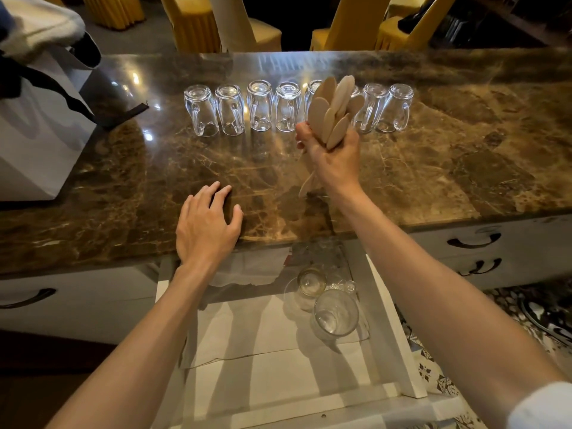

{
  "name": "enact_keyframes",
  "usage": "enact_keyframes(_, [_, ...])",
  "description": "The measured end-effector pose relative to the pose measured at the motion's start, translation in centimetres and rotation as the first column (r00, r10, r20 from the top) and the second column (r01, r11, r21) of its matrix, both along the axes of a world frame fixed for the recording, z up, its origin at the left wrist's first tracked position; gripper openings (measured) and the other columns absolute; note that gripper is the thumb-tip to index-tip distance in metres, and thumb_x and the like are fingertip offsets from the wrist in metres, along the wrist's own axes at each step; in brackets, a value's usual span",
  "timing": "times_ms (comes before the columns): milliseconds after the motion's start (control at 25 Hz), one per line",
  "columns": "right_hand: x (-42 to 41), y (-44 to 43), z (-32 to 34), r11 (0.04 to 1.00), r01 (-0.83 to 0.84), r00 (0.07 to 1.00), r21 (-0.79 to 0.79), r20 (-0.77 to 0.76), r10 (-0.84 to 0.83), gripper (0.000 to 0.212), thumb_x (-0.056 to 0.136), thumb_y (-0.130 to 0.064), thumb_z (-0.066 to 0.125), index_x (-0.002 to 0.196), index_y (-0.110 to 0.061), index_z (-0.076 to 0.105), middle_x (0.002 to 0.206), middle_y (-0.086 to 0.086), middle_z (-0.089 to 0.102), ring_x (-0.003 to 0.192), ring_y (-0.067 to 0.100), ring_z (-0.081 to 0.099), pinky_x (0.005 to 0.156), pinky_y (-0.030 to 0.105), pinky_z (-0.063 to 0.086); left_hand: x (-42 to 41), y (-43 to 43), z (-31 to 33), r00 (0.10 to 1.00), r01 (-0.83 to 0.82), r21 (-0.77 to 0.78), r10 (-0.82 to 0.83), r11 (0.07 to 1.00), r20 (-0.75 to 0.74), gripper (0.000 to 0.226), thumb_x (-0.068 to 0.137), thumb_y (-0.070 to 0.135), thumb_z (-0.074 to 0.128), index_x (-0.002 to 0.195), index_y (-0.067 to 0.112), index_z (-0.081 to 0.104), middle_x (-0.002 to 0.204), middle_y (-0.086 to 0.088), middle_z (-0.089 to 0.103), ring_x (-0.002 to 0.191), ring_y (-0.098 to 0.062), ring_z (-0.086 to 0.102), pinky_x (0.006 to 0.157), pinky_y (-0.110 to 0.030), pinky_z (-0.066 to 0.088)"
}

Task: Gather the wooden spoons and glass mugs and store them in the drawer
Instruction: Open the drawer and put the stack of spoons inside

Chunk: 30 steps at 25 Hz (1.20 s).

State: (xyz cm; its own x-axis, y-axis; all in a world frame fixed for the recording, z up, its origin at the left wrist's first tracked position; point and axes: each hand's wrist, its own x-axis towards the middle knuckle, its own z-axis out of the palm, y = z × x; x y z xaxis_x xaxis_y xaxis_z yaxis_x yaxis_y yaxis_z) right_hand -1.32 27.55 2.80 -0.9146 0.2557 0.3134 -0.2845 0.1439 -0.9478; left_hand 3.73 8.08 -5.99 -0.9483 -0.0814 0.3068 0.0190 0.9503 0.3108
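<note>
My right hand grips a bunch of several wooden spoons, bowls up, held above the brown marble counter. Behind it, several glass mugs stand upside down in a row across the counter; the spoons hide part of the row. My left hand rests flat on the counter near its front edge, fingers spread, holding nothing. Below the counter a white drawer is pulled out. Inside it lie a paper lining, a glass tumbler and a smaller glass.
A white bag with black straps stands on the counter's left end. Shut drawers with dark handles flank the pulled-out one. Yellow-covered chairs stand beyond the counter. Patterned floor tiles show at lower right.
</note>
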Motion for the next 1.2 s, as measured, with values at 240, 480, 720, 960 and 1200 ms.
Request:
enact_keyframes(240, [0.1, -0.2, -3.0, 0.99, -0.046, 0.988, 0.133, 0.15, 0.026, 0.023, 0.075, -0.016, 0.077, 0.081, 0.0, 0.063, 0.08, 0.012, 0.067, 0.077, 0.024, 0.064, 0.07, 0.038, 0.054, -0.1, -0.1, -0.1, 1.0, -0.002, 0.004, 0.002, 1.0, -0.004, 0.046, 0.091, 0.04, 0.046, 0.132, 0.02, 0.051, 0.138, -0.003, 0.049, 0.127, -0.021, 0.044, 0.112, -0.039, 0.025])
enact_keyframes(480, [-0.5, -1.2, -1.6, 1.0, -0.017, 0.999, -0.021, 0.048, 0.018, 0.023, 0.073, -0.017, 0.08, 0.078, -0.002, 0.064, 0.068, 0.004, 0.063, 0.068, 0.02, 0.063, 0.065, 0.034, 0.052, -0.1, 0.0, -0.1, 1.0, -0.006, -0.005, 0.006, 1.0, 0.001, 0.045, 0.092, 0.041, 0.046, 0.132, 0.021, 0.05, 0.139, -0.002, 0.048, 0.128, -0.02, 0.043, 0.112, -0.039, 0.025])
enact_keyframes(720, [-0.7, -1.6, -2.2, 0.995, -0.064, 0.993, 0.075, 0.103, 0.056, 0.024, 0.073, -0.018, 0.079, 0.086, -0.005, 0.065, 0.078, 0.007, 0.066, 0.075, 0.023, 0.063, 0.07, 0.036, 0.052, -0.1, -0.1, -0.1, 1.0, 0.0, 0.007, 0.0, 1.0, 0.001, 0.045, 0.091, 0.04, 0.047, 0.132, 0.021, 0.05, 0.139, -0.003, 0.048, 0.128, -0.02, 0.042, 0.112, -0.038, 0.025])
enact_keyframes(960, [-1.0, -1.6, -2.0, 0.998, -0.047, 0.995, 0.029, 0.084, 0.045, 0.018, 0.075, -0.022, 0.078, 0.084, -0.011, 0.067, 0.074, 0.0, 0.066, 0.071, 0.02, 0.064, 0.066, 0.039, 0.055, -0.3, -0.1, -0.4, 1.0, 0.004, 0.006, -0.003, 1.0, -0.019, 0.045, 0.091, 0.04, 0.047, 0.131, 0.021, 0.051, 0.137, -0.003, 0.05, 0.127, -0.021, 0.044, 0.112, -0.039, 0.025])
enact_keyframes(1200, [-0.5, -1.4, -2.4, 0.996, -0.085, 0.99, 0.025, 0.112, 0.082, 0.03, 0.07, -0.013, 0.081, 0.066, -0.026, 0.055, 0.063, -0.013, 0.056, 0.06, 0.0, 0.054, 0.058, 0.018, 0.046, -0.3, -0.2, -0.4, 1.0, 0.008, 0.009, -0.008, 1.0, -0.02, 0.045, 0.091, 0.04, 0.047, 0.131, 0.021, 0.051, 0.138, -0.003, 0.049, 0.128, -0.02, 0.042, 0.113, -0.038, 0.023])
